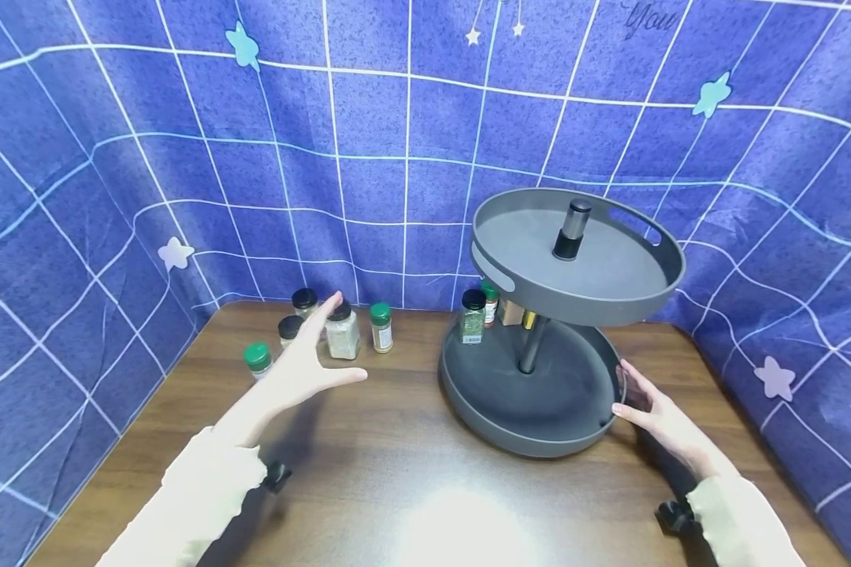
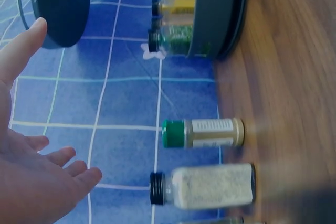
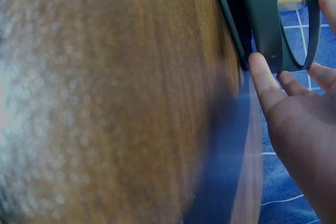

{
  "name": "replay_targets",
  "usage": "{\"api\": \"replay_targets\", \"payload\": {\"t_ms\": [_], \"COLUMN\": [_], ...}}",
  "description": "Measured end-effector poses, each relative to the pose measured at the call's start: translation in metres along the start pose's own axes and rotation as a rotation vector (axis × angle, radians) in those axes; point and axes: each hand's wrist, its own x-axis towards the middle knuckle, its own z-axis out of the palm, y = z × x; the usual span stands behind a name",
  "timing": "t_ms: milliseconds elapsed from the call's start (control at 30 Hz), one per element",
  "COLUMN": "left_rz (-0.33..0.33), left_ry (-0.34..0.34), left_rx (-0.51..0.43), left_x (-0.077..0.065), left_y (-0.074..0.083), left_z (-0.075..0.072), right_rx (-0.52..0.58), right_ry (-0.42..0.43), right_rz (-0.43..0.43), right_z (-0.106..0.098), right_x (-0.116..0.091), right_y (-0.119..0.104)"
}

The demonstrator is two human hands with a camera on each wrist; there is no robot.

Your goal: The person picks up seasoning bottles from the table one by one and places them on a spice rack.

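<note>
pale sleeves [image 1: 184,496] come in from the lower corners, nearest the head camera, each with a small black device [image 1: 276,476] at the wrist. behind everything hangs a blue cloth [image 1: 397,181] crossed by white and pale blue lines. below it spreads a wooden table [image 1: 383,441], with a bright glare near the front edge.

on the table, right of the middle, stands a dark grey two-tier stand [image 1: 510,228], its round trays joined by a central post [image 1: 532,346]. slots are cut in the upper tray's wall.

the right hand [image 1: 658,416] touches the right side of the lower tray, thumb and fingers spread apart along it. the left hand [image 1: 303,370] is held in the air by the jars on the left, thumb wide from the fingers, with nothing in its grasp; the left wrist view shows it apart from them.

a jar of pale contents [image 1: 343,335] with a black cap is the largest there; beside it are two black-capped jars [image 1: 305,301], partly hidden, and two green-capped jars [image 1: 381,327].

at the back of the lower tray stand a black-capped jar of green flakes [image 1: 472,319], a green-capped one [image 1: 490,305], and brownish and yellow containers. small stars [image 1: 243,45] dot the cloth.
</note>
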Motion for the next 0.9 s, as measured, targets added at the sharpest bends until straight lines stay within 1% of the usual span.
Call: {"api": "replay_targets", "payload": {"t_ms": [67,133,300,333,433,467,533,633,767,833,900], "left_rz": [0.021,0.032,0.038,0.030,0.000,-0.017,-0.067,-0.106,-0.149,-0.170,-0.191], "left_ry": [0.017,0.050,0.169,0.188,0.223,0.229,0.241,0.270,0.312,0.323,0.327], "left_rx": [-0.023,-0.033,-0.016,-0.004,-0.017,-0.022,-0.003,-0.004,0.021,0.015,-0.013], "left_x": [-0.003,-0.006,-0.015,-0.017,-0.024,-0.026,-0.031,-0.037,-0.045,-0.049,-0.052], "left_y": [-0.004,-0.008,-0.019,-0.022,-0.030,-0.033,-0.039,-0.050,-0.065,-0.072,-0.079], "left_z": [-0.005,-0.010,-0.023,-0.026,-0.035,-0.038,-0.042,-0.045,-0.048,-0.049,-0.050], "right_rx": [-0.003,-0.006,-0.016,-0.018,-0.023,-0.024,-0.021,-0.012,0.015,0.024,0.028], "right_ry": [0.002,0.005,0.007,0.006,0.007,0.007,0.009,0.013,0.015,0.015,0.016], "right_rz": [0.004,0.005,0.016,0.019,0.026,0.027,0.024,0.015,-0.004,-0.012,-0.017], "right_z": [0.000,0.000,0.000,0.000,0.000,0.000,0.000,0.001,0.002,0.002,0.002], "right_x": [0.000,0.000,0.001,0.001,0.001,0.002,0.002,0.002,0.001,0.001,0.000], "right_y": [-0.001,-0.001,-0.002,-0.003,-0.003,-0.002,-0.002,0.000,0.001,0.002,0.002]}}
